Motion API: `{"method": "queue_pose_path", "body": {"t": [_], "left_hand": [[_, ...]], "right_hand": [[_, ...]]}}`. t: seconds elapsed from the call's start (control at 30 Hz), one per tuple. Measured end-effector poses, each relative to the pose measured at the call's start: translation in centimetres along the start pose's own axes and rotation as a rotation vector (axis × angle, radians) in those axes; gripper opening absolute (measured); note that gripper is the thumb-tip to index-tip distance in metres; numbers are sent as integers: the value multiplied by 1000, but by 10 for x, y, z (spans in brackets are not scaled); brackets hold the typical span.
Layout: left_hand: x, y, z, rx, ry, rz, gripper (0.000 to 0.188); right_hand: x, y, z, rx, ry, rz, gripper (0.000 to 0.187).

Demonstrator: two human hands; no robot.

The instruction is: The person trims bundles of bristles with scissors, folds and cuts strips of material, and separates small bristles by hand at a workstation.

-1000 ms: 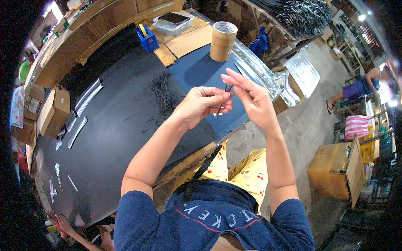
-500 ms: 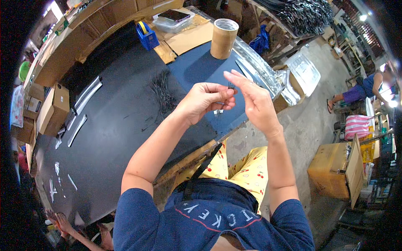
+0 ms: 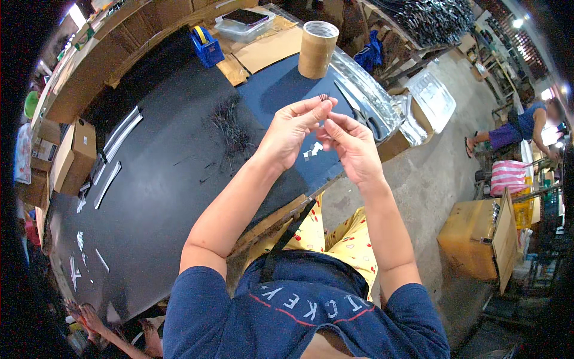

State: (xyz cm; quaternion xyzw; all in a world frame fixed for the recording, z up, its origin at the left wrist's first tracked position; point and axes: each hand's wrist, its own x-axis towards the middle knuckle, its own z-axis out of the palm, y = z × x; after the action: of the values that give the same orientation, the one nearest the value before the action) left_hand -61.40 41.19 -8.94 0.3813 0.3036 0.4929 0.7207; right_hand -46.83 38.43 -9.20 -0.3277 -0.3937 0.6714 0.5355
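Note:
A small bundle of thin black strands pokes up from the pinched thumb and fingertips of my left hand. Right beside it, my right hand has its fingers curled and thumb drawn in, close under the bundle; what lies between them is hidden. Below the hands, several small white pieces lie on a dark blue sheet. A loose pile of similar black strands spreads over the black tabletop to the left. Scissors with dark handles rest beyond my right hand.
A wide cardboard-coloured tape roll stands at the far side. Near it are a blue tape dispenser and a clear container with a phone on top. White strips lie at left. Another person's hands show at lower left.
My right hand has come down and curled in from a raised, straighter-fingered pose. My left hand has moved slightly up with the bundle. The white pieces and scissors now show more.

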Motion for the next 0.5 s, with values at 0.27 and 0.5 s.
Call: {"method": "queue_pose_path", "body": {"t": [0.27,0.5], "left_hand": [[9,6,-19,-264,138,50,22],[36,5,-24,-314,222,102,16]], "right_hand": [[10,-13,-16,-472,108,-215,16],[41,-54,-19,-819,146,-388,11]]}}
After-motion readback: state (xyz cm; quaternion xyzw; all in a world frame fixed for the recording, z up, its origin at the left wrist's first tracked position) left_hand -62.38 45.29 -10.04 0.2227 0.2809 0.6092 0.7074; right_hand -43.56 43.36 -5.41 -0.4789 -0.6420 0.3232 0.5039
